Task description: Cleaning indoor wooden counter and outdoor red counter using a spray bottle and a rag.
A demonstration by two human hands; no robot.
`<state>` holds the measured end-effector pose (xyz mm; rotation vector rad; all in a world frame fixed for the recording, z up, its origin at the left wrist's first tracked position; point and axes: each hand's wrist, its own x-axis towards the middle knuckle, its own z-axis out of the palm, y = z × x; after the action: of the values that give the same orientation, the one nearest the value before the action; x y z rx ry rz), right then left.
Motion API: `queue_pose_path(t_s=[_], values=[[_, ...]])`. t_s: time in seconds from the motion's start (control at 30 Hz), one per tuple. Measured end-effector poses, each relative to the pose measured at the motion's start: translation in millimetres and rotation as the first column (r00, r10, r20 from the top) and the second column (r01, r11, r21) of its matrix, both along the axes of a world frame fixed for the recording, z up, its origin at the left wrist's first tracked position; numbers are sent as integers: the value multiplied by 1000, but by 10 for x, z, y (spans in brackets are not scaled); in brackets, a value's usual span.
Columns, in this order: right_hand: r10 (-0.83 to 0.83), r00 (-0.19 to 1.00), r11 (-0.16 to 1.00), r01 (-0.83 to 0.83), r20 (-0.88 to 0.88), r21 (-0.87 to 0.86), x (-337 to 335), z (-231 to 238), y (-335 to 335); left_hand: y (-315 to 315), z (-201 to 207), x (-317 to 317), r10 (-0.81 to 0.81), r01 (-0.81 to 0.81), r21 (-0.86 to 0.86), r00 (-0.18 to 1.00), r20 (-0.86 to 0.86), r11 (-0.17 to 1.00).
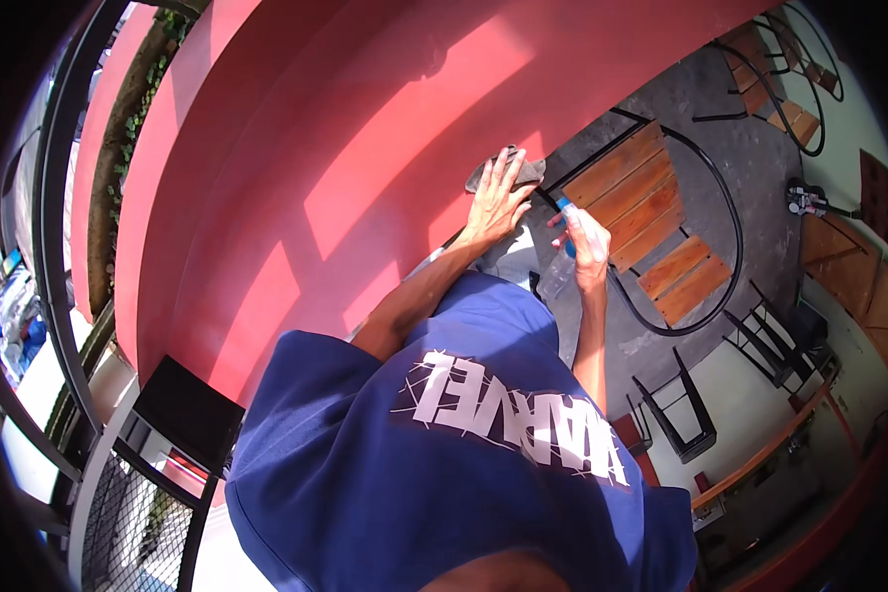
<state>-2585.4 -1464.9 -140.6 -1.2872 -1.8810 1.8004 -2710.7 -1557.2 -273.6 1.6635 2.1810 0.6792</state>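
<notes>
My left hand (500,201) holds a dark grey cloth (478,181) against the smooth red wall (365,178). Its fingers reach over the cloth, which shows on both sides of them. To the right, my right hand (587,240) is closed around a spray bottle with a blue head (563,204). The clear body of the bottle (559,271) hangs below the hand, partly hidden by it. A gap separates the two hands.
A wooden-slat chair (627,187) with a curved black frame stands just right of my right hand. Farther right are more slatted chairs (750,79) and black-framed seats (683,419). A black-topped stool or table (187,409) is at lower left, beside metal mesh (133,523).
</notes>
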Motion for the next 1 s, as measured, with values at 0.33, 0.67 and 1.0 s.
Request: queue_pose_path(t_s=[0.33,0.67,1.0], values=[[104,995,994,-104,-14,-23,-104,51,76,-565,-308,-2083,228,-254,-24,903,-365,967],[6,998,1000,-7,-59,-7,85,-12,82,-462,-320,-2146,604,-610,82,742,-290,788],[91,996,995,-91,-19,43,-64,68,206,-749,279,-2155,802,-827,192,561,206,529]])
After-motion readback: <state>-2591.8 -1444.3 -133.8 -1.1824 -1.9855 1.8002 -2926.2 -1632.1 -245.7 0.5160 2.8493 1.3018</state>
